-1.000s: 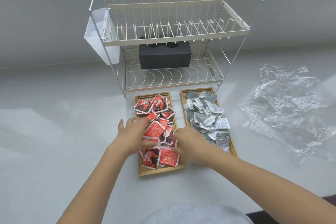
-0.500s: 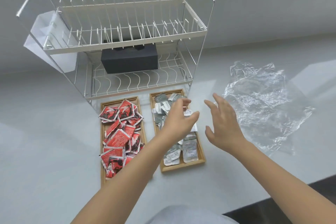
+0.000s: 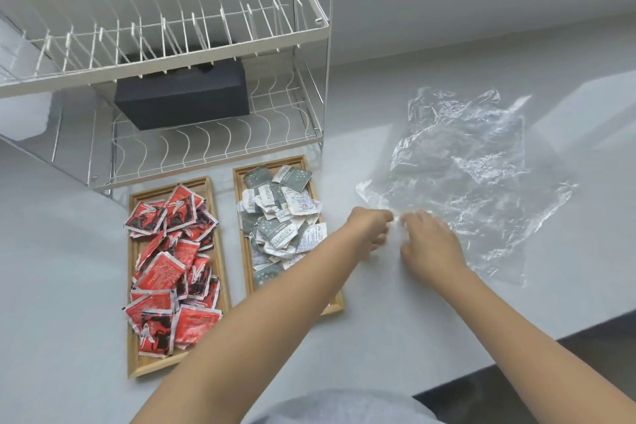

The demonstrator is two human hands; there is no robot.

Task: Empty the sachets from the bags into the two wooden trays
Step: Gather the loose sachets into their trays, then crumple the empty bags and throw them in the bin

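Two wooden trays lie side by side in front of a dish rack. The left tray (image 3: 132,289) holds several red sachets (image 3: 165,272). The right tray (image 3: 241,179) holds several grey and white sachets (image 3: 278,217). Clear crumpled plastic bags (image 3: 471,182) lie flat on the counter to the right of the trays. My left hand (image 3: 370,227) and my right hand (image 3: 426,244) meet at the near left edge of the plastic, fingers pinched on it. My left forearm crosses over the near end of the right tray.
A white two-tier wire dish rack (image 3: 192,45) stands behind the trays, with a black box (image 3: 182,96) on its lower shelf. The counter's front edge (image 3: 516,354) runs at lower right, dark floor beyond it.
Both hands left the trays and moved right to the plastic bags, then closed on the edge. The camera view swung right and closer.
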